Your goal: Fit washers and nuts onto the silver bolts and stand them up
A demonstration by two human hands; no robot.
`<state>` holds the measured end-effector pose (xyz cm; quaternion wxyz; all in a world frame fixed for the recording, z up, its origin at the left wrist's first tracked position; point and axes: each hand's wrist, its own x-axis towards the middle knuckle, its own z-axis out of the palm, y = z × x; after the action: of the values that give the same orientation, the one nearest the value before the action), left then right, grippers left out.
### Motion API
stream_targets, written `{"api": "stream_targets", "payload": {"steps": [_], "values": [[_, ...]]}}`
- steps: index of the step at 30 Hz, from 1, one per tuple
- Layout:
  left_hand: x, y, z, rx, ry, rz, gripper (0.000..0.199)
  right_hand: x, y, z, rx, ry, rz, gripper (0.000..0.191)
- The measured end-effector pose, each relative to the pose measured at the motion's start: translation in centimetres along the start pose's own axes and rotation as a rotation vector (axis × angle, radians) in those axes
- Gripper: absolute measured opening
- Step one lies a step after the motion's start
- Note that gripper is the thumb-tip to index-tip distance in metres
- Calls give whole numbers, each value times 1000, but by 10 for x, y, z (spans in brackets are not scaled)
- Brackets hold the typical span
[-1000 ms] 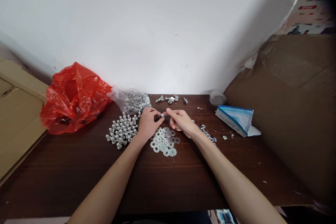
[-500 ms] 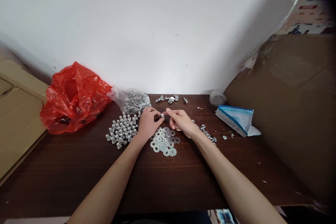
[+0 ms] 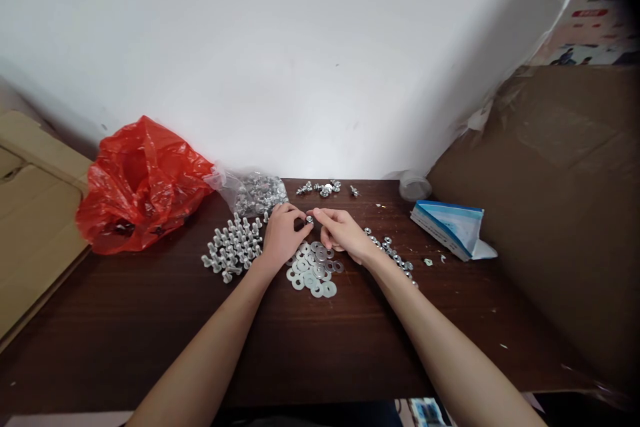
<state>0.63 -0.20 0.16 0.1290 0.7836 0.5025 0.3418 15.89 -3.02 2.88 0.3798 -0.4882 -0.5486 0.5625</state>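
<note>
My left hand [image 3: 285,233] pinches a small shiny metal piece [image 3: 309,219] between thumb and forefinger; it looks like a bolt with a nut on top. The forefinger of my right hand [image 3: 345,233] touches the piece from the right, its thumb close by and the other fingers curled. Flat washers [image 3: 310,270] lie in a loose pile just below the hands. Left of them stand several bolts [image 3: 233,247], heads down. Small nuts [image 3: 395,255] are scattered to the right, partly behind my right wrist.
Assembled bolts [image 3: 326,190] lie near the wall. A clear bag of metal parts [image 3: 260,193] and a red plastic bag [image 3: 145,180] are at the left. On the right are a round clear container [image 3: 414,187], a blue-white packet [image 3: 447,230] and a large cardboard box [image 3: 555,200].
My right hand has shifted slightly left, with its thumb and forefinger closer to the metal piece. My left hand has stayed in nearly the same place, still holding it.
</note>
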Motion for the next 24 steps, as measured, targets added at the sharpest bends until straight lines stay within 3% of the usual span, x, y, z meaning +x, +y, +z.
{"api": "stream_targets", "payload": {"steps": [8,17,24], "values": [[0,0,0,3,7,13,7,7,9,-10,-69,181,-29,48],[0,0,0,0,1,8,7,2,4,-1,-66,13,-39,42],[-1,0,0,3,2,7,8,8,13,-12,-193,185,-61,54]]}}
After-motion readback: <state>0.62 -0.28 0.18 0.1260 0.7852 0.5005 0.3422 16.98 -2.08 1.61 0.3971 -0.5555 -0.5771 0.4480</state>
